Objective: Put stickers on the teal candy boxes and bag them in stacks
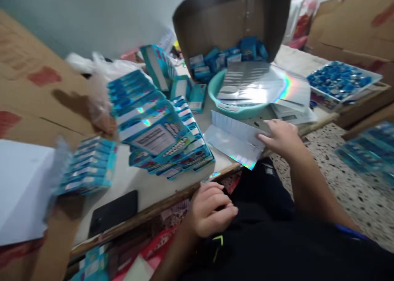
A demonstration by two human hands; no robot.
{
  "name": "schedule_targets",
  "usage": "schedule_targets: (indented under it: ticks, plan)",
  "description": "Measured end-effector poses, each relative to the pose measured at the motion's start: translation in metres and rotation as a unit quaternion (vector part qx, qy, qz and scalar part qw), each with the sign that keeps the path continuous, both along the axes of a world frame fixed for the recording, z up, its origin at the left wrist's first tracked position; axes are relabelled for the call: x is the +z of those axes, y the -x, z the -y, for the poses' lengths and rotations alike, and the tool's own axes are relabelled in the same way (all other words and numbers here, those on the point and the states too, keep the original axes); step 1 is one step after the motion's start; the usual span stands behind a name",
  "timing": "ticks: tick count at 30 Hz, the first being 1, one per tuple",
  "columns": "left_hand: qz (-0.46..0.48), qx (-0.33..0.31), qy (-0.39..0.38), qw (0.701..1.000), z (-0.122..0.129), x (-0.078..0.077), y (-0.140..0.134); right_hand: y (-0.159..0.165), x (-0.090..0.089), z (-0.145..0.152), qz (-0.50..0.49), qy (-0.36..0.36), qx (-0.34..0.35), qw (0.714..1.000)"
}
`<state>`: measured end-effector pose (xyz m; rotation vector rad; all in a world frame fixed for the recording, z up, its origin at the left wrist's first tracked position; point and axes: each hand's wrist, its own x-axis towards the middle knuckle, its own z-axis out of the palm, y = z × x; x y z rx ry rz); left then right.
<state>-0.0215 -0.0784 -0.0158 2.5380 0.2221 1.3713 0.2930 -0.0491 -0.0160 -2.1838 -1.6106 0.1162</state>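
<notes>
My right hand pinches the right end of a creased, silvery-white card sheet, which lies partly folded at the table's front edge. Its shiny border gives off rainbow glints. Close to my body, my left hand is curled closed; whether anything is inside its fingers is hidden. Left of the sheet stands a tall stack of teal printed boxes. Behind the sheet, a light teal basin bears a pile of flat, shiny card sheets.
An open brown carton holds small blue packs at the back. A white tray of blue wrapped pieces sits right. More teal boxes and a black phone-like slab lie left. Large cardboard boxes flank the table.
</notes>
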Motion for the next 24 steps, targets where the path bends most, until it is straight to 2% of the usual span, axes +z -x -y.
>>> schedule_targets:
  ticks: [1, 3, 6, 8, 12, 15, 17, 19, 22, 24]
  plan:
    - [-0.043, -0.050, -0.011, 0.998, -0.002, 0.001, -0.014, -0.005, -0.007, 0.001, 0.008, 0.033, 0.001, 0.999]
    - [-0.067, -0.075, -0.034, 0.994, -0.009, 0.008, -0.038, -0.005, -0.011, 0.003, -0.004, 0.041, 0.039, 0.998]
    - [-0.030, -0.021, -0.045, 0.998, -0.024, 0.018, -0.064, 0.012, -0.008, 0.015, -0.038, -0.009, 0.143, 0.989]
    - [-0.029, 0.032, -0.027, 0.999, -0.035, 0.018, -0.078, 0.025, -0.010, 0.029, -0.032, -0.033, 0.199, 0.979]
    - [-0.126, 0.134, 0.019, 0.983, -0.058, 0.000, -0.098, 0.033, -0.027, 0.060, -0.037, -0.061, 0.214, 0.974]
    - [-0.117, 0.159, 0.026, 0.980, -0.068, -0.019, -0.102, 0.025, -0.038, 0.080, -0.107, -0.112, 0.216, 0.964]
    - [-0.069, 0.181, 0.020, 0.981, -0.069, -0.030, -0.101, 0.022, -0.038, 0.091, -0.173, -0.174, 0.178, 0.953]
    - [0.002, 0.211, -0.003, 0.977, -0.065, -0.037, -0.100, 0.020, -0.032, 0.097, -0.236, -0.247, 0.062, 0.938]
    - [0.049, 0.225, -0.024, 0.973, -0.056, -0.041, -0.103, 0.018, -0.019, 0.098, -0.320, -0.333, -0.146, 0.875]
    - [0.008, 0.200, -0.002, 0.980, -0.052, -0.041, -0.107, 0.013, -0.014, 0.093, -0.393, -0.345, -0.191, 0.831]
